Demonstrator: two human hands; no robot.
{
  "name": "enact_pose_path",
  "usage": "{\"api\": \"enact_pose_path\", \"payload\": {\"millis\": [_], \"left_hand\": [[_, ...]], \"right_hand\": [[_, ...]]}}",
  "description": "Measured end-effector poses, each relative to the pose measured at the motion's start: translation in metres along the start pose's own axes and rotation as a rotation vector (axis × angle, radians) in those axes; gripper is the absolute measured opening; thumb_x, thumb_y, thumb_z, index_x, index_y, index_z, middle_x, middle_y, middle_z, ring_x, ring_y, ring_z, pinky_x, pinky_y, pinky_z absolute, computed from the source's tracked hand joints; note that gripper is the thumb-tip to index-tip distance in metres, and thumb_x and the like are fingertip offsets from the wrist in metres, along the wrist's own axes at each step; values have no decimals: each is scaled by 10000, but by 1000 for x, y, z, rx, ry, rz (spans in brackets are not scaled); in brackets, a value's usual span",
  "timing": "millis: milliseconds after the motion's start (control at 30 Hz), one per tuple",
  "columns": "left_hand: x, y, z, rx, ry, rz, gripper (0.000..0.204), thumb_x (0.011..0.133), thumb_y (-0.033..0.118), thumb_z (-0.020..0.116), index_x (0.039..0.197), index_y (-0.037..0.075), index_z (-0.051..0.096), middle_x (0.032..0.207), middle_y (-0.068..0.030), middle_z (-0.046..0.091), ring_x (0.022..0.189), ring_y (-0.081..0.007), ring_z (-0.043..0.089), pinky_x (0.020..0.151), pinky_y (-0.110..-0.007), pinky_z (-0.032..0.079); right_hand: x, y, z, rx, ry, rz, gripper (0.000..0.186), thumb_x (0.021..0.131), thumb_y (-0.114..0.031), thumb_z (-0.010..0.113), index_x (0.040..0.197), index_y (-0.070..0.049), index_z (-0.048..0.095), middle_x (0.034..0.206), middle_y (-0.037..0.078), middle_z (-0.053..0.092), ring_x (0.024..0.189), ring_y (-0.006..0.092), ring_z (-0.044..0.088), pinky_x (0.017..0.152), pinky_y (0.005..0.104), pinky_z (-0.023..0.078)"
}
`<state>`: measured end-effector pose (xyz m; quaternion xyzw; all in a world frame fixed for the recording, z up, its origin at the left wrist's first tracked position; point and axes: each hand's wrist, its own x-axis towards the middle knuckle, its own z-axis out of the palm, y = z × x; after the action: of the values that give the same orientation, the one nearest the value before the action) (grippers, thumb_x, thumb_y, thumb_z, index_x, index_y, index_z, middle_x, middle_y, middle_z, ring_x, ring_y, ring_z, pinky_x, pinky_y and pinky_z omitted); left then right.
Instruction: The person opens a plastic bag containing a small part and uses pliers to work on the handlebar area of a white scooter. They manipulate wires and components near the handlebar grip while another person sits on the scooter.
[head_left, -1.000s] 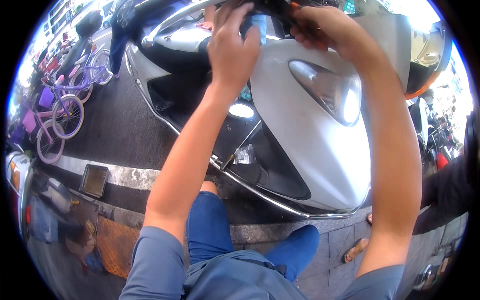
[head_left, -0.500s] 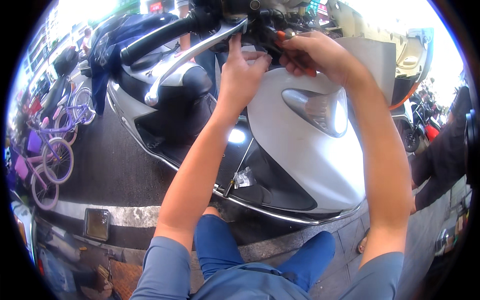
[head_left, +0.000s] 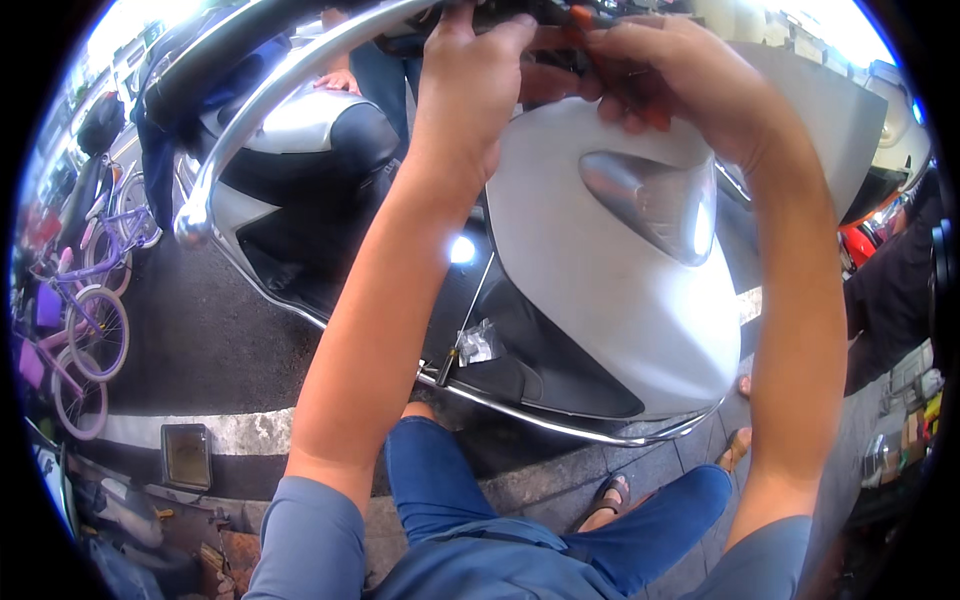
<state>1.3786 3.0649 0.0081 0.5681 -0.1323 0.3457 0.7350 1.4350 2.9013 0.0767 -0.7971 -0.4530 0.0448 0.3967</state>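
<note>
My right hand (head_left: 680, 75) is closed around pliers with orange-and-black handles (head_left: 582, 17), near the top of the scooter's white front panel (head_left: 600, 290). The pliers' jaws cannot be made out. Beside it, my left hand (head_left: 470, 90) is raised under the handlebar area with its fingers bent together. Whatever lies between those fingers is hidden among dark parts. The silver brake lever (head_left: 300, 75) curves away to the left of my left hand. On the black footboard lie a long screwdriver (head_left: 448, 365) and a small clear plastic bag (head_left: 480, 343).
A person's hand (head_left: 340, 80) rests by the scooter seat (head_left: 365, 140). Purple bicycles (head_left: 95, 300) stand at the left. A square dark tray (head_left: 187, 456) lies on the ground. Another person in dark clothes (head_left: 900, 290) is at the right, beside a cream panel (head_left: 820, 110).
My view has come closer to the handlebar, so the lever and both hands sit higher and larger. My left index finger no longer shows stretched up. The pliers stay in my right hand.
</note>
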Motion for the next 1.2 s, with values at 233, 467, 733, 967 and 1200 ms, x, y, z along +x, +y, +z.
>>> {"api": "enact_pose_path", "payload": {"millis": [233, 467, 733, 967, 1200], "left_hand": [[1, -11, 5, 28, 66, 97, 313, 1001, 159, 510, 1270, 0, 534, 1154, -156, 677, 1035, -252, 682, 870, -353, 573], [4, -15, 6, -12, 106, 143, 294, 1032, 166, 443, 1220, 9, 605, 1193, -138, 694, 1056, -210, 682, 917, -347, 528], [8, -12, 5, -134, 137, 114, 257, 1028, 93, 449, 1250, 25, 559, 1070, -135, 712, 874, -219, 720, 771, -308, 579], [5, -10, 6, -144, 154, 66, 275, 1034, 106, 445, 1267, 29, 570, 1109, -115, 717, 899, -187, 712, 768, -289, 561], [5, -14, 4, -136, 129, 109, 275, 1042, 109, 445, 1271, 40, 580, 1123, -109, 714, 921, -175, 703, 753, -286, 557]], "right_hand": [[-3, 7, 0, 195, -44, -6, 335, 931, -283, 595, 897, 27, 719, 728, 99, 682, 622, 147, 627, 528, 255, 452], [-14, 10, 15, 455, -4, 62, 315, 968, -260, 585, 1018, 24, 711, 854, 127, 707, 740, 194, 692, 632, 284, 546], [-25, 21, 21, 732, -167, 71, 330, 994, -282, 588, 1114, 6, 695, 957, 138, 722, 855, 228, 720, 768, 325, 573], [-22, 22, 22, 739, -147, 81, 324, 989, -279, 588, 1079, 16, 689, 950, 150, 731, 862, 243, 725, 768, 334, 578], [-21, 21, 25, 731, -87, 53, 328, 984, -280, 592, 1059, 24, 691, 929, 156, 732, 844, 240, 728, 730, 321, 576]]}}
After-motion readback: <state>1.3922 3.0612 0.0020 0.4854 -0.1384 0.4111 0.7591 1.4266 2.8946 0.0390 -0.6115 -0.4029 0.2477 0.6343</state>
